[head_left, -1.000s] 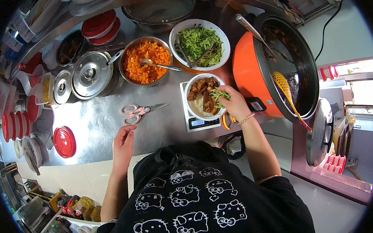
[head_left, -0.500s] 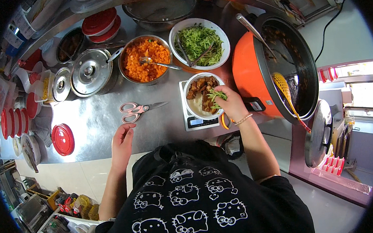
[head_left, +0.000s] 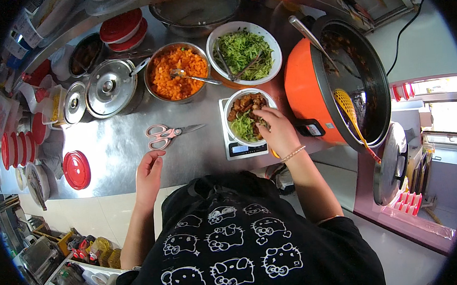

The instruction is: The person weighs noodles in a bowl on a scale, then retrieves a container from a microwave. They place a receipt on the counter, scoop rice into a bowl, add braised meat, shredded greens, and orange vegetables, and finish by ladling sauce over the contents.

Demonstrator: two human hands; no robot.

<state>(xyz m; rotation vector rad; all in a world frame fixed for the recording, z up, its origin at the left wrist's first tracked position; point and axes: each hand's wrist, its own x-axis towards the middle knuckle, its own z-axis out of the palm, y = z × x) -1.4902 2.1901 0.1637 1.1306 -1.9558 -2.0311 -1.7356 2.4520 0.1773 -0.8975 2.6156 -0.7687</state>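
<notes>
My right hand (head_left: 279, 129) hovers over the right side of a white bowl (head_left: 230, 125), its fingers apart and bent down at the food. Brown chunks of meat (head_left: 247, 103) fill the bowl's far part, and pale green shreds (head_left: 242, 126) lie in the near left part. The bowl stands on a white kitchen scale (head_left: 238, 152). My left hand (head_left: 149, 172) rests by the near table edge, loosely curled with nothing in it, just short of pink-handled scissors (head_left: 165, 135). Behind the bowl stands a white basin (head_left: 278, 67) of green shreds (head_left: 243, 51) with tongs in it.
A steel bowl of diced carrot (head_left: 178, 66) with a spoon sits behind the scissors. At right stands a big orange cooker (head_left: 305, 89) with a yellow slotted spoon (head_left: 345, 105). Lidded steel pots (head_left: 109, 92) and a red lid (head_left: 77, 170) are on the left.
The green shreds pinched in my right hand are now in the bowl, spread over its near left part. My right fingers have loosened and moved slightly. The left hand has barely moved.
</notes>
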